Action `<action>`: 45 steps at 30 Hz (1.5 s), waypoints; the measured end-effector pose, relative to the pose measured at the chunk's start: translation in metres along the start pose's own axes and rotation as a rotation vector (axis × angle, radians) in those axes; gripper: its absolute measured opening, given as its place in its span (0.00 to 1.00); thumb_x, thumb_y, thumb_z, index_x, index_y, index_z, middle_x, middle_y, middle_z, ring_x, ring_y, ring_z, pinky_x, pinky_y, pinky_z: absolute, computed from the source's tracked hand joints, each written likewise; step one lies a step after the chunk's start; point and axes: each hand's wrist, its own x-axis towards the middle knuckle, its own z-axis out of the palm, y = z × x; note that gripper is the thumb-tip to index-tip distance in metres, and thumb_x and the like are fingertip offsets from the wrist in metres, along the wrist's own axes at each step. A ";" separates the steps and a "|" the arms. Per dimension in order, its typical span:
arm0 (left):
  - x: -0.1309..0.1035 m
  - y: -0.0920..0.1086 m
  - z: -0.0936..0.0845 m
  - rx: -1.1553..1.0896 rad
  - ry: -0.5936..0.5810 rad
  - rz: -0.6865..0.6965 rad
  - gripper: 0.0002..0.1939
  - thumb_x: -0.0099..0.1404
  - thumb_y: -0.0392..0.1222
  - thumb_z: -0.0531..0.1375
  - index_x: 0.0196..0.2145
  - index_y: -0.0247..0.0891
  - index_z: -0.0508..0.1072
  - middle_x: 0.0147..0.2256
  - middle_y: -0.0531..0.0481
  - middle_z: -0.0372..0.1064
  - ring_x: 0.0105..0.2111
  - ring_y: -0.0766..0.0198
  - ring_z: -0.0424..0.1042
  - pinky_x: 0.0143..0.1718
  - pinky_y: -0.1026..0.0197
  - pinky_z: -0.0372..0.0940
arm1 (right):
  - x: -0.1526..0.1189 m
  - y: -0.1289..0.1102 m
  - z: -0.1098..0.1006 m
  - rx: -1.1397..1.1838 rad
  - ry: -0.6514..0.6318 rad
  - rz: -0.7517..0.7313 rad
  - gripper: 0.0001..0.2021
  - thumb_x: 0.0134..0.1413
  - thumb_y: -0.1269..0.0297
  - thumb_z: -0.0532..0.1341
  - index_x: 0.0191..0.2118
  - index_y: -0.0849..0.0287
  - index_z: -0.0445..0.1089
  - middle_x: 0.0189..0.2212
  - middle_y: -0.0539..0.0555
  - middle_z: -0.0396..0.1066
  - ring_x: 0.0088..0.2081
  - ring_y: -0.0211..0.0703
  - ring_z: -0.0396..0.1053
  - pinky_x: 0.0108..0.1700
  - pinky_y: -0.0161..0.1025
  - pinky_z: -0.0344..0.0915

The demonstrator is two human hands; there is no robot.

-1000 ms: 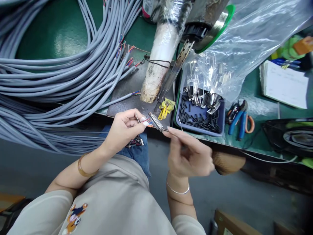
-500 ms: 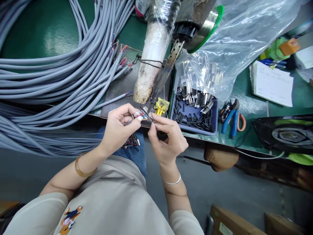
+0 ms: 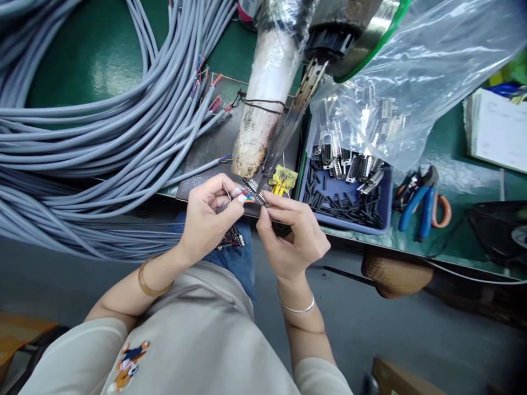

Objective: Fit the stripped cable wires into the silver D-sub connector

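Note:
My left hand [image 3: 214,211] pinches the thin coloured wires [image 3: 247,196] at the end of a cable. Between thumb and forefinger, my right hand [image 3: 290,230] grips one end of a small metal multi-pin connector [image 3: 256,192]. The wires reach the connector's row of pins. Just above, the dark tip of a soldering iron [image 3: 284,131] in a mounted holder comes down at the connector. Whether the tip touches a pin is too small to tell. A white wrapped tube [image 3: 255,109] opens beside the iron.
Bundles of grey cables [image 3: 102,131] cover the left of the bench. To the right are a blue tray [image 3: 349,220] of connectors and black sleeves, pliers [image 3: 424,206] and paper [image 3: 498,131]. A yellow sponge [image 3: 283,180] lies by the iron, a solder spool [image 3: 379,38] above.
The whole view has shifted, so the bench and both hands appear slightly farther right. Both hands keep their hold on the wires and the connector.

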 end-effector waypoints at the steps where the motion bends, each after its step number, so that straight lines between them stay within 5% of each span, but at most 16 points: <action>1: 0.000 0.000 0.000 0.001 0.003 0.000 0.09 0.57 0.38 0.67 0.26 0.38 0.69 0.26 0.54 0.69 0.22 0.72 0.64 0.21 0.69 0.61 | 0.000 0.000 0.000 -0.003 -0.001 -0.003 0.09 0.57 0.74 0.67 0.37 0.53 0.71 0.42 0.52 0.83 0.39 0.42 0.82 0.41 0.40 0.79; 19: -0.005 0.001 -0.005 -0.004 -0.070 0.008 0.08 0.58 0.35 0.66 0.26 0.36 0.70 0.26 0.55 0.67 0.20 0.75 0.58 0.20 0.69 0.56 | -0.002 -0.004 -0.007 -0.178 -0.032 -0.185 0.09 0.57 0.74 0.68 0.38 0.55 0.70 0.42 0.52 0.83 0.39 0.40 0.82 0.41 0.33 0.78; 32: -0.017 -0.009 -0.019 -0.275 -0.236 -0.087 0.11 0.63 0.40 0.67 0.43 0.37 0.74 0.29 0.54 0.69 0.21 0.75 0.58 0.21 0.71 0.55 | -0.005 -0.010 -0.010 0.010 -0.039 0.030 0.10 0.55 0.77 0.69 0.35 0.55 0.70 0.37 0.50 0.83 0.37 0.38 0.81 0.39 0.32 0.77; 41: -0.015 -0.006 -0.022 -0.161 -0.258 0.043 0.05 0.60 0.36 0.68 0.35 0.36 0.76 0.31 0.50 0.73 0.28 0.70 0.69 0.28 0.71 0.67 | -0.008 -0.011 -0.011 0.140 -0.044 0.169 0.09 0.56 0.77 0.68 0.36 0.55 0.72 0.37 0.50 0.82 0.39 0.40 0.81 0.42 0.38 0.78; 45: -0.013 -0.002 -0.021 -0.135 -0.266 0.087 0.04 0.62 0.35 0.67 0.33 0.35 0.75 0.29 0.52 0.71 0.23 0.75 0.66 0.24 0.73 0.65 | -0.008 -0.011 -0.012 0.162 -0.041 0.178 0.09 0.56 0.77 0.68 0.35 0.55 0.72 0.37 0.50 0.82 0.38 0.39 0.80 0.42 0.38 0.77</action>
